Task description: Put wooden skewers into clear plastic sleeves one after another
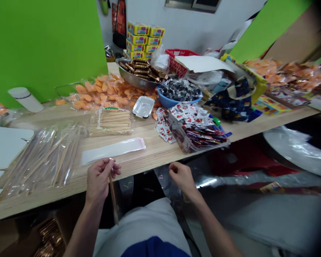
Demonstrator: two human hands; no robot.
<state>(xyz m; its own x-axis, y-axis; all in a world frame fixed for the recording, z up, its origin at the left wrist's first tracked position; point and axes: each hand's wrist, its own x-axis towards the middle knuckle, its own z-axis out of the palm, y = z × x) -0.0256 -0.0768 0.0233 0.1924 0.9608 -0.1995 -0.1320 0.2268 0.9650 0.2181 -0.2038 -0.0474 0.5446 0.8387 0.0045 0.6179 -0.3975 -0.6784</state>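
Note:
Pinched in my left hand [99, 178] at the table's front edge is a thin wooden stick in a clear plastic sleeve [113, 200], hanging down toward my lap. Just beyond that hand lies a stack of flat clear plastic sleeves [113, 150]. My right hand [183, 178] is off the table edge with its fingers curled closed; whatever they may hold is hidden. A bundle of thin wooden sticks [111, 122] lies behind the sleeves. To the left, sleeves with sticks inside [46, 157] are spread in a pile.
A clear bin of small sachets [192, 132] stands at the right front edge. Behind are a blue bowl of black wrapped pieces [176, 91], a metal bowl of brown packets [140, 71], orange wrapped pieces [98, 92], a foil tray [143, 106] and a white cup [25, 99].

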